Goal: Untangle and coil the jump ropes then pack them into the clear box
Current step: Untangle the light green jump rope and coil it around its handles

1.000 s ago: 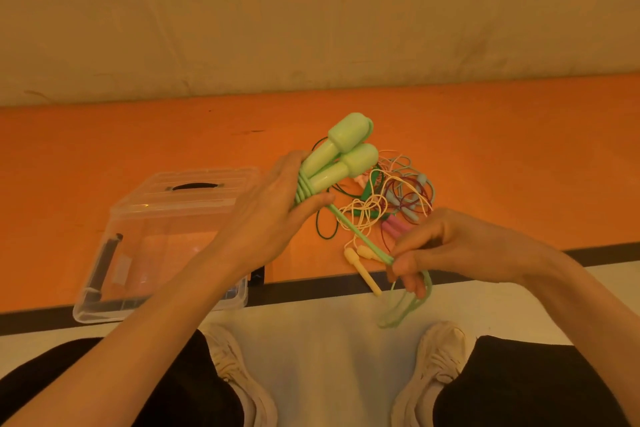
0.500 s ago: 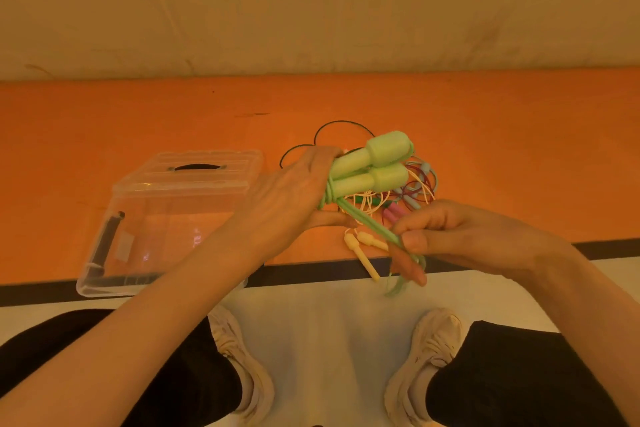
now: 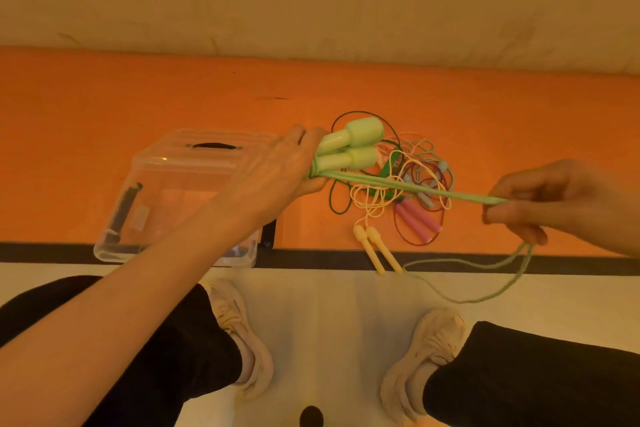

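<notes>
Head view: the left hand (image 3: pixel 277 173) grips the two light green handles (image 3: pixel 349 146) of a jump rope, their thick ends pointing to 3 o'clock. From that fist the light green cord (image 3: pixel 415 185) runs taut toward 3 o'clock to the right hand (image 3: pixel 550 201), which pinches it between thumb and fingers; the slack drops from that hand and loops over the white floor (image 3: pixel 329 315). Beneath the taut cord, on the orange mat (image 3: pixel 138 97), lies the tangle of ropes (image 3: pixel 405 180): pink handles (image 3: pixel 415 220), cream handles (image 3: pixel 377 250) at its 6 o'clock, dark green and purple cords. The clear box (image 3: pixel 166 191) sits at 9 o'clock of the tangle, partly behind the left forearm, with a pale label on its wall, too blurred to read. Two beige shoes (image 3: pixel 242 329) rest at 6 o'clock.
</notes>
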The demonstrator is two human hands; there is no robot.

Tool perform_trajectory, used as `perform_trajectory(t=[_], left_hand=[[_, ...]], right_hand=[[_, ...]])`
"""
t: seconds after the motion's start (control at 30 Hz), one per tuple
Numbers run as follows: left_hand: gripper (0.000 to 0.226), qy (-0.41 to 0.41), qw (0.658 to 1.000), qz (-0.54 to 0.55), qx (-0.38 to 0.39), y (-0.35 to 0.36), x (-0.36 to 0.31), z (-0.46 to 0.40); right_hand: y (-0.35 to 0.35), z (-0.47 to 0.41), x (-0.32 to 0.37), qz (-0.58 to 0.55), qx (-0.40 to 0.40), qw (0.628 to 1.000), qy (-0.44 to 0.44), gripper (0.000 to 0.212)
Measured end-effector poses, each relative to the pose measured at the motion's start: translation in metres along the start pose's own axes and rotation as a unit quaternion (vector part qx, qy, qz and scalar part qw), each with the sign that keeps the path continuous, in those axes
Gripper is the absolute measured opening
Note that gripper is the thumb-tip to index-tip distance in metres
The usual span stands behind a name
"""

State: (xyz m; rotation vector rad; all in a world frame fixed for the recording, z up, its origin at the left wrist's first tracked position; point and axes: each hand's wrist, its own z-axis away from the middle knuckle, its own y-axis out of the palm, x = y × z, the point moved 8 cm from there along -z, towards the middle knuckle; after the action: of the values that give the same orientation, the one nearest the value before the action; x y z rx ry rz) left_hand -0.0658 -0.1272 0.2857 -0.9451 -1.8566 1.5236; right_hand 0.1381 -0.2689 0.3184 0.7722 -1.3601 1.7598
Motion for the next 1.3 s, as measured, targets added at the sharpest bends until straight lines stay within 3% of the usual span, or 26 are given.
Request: perform_trajectory(t=[0.1, 0.23, 0.37, 0.57, 0.7, 0.9, 1.03, 1.1, 1.2, 1.3], left_hand=[[0.053, 0.021, 1.0, -0.008, -0.013, 0.0, -0.007, -0.001], [0.055, 0.033, 0.999, 0.028, 0.011, 0.01, -0.019, -0.002], [0.058, 0.07, 0.996, 0.053, 0.029, 0.01, -0.03, -0.001], [0.052, 0.137, 0.984, 0.107, 0.029, 0.009, -0.049, 0.009], [0.06, 0.148, 0.978, 0.137, 0.042, 0.004, -0.053, 0.013], [0.034, 0.134, 0.973, 0.179, 0.053, 0.002, -0.051, 0.018], [0.072, 0.101, 0.976, 0.17, 0.086, -0.002, -0.053, 0.019], [0.08, 0.114, 0.978, 0.161, 0.068, -0.007, -0.057, 0.02], [0.061, 0.178, 0.972, 0.147, 0.034, -0.012, -0.065, 0.021], [0.046, 0.192, 0.963, 0.181, 0.06, -0.011, -0.07, 0.023]], right_hand=[[-0.002, 0.0, 0.021, -0.09, -0.027, 0.992, -0.084, 0.052], [-0.001, -0.016, 0.036, -0.225, -0.073, 0.963, -0.13, 0.036], [0.002, -0.035, 0.044, -0.338, -0.081, 0.93, -0.118, 0.032], [0.008, -0.065, 0.035, -0.421, -0.062, 0.903, -0.056, 0.028], [0.01, -0.079, 0.033, -0.398, -0.055, 0.914, -0.048, 0.023], [0.006, -0.087, 0.02, -0.348, -0.096, 0.932, -0.029, 0.027], [0.002, -0.087, 0.012, -0.302, -0.117, 0.946, -0.017, 0.029], [0.002, -0.089, 0.008, -0.286, -0.127, 0.95, -0.004, 0.03], [0.003, -0.093, 0.003, -0.272, -0.135, 0.953, 0.011, 0.03], [0.003, -0.095, -0.001, -0.252, -0.142, 0.957, 0.019, 0.031]])
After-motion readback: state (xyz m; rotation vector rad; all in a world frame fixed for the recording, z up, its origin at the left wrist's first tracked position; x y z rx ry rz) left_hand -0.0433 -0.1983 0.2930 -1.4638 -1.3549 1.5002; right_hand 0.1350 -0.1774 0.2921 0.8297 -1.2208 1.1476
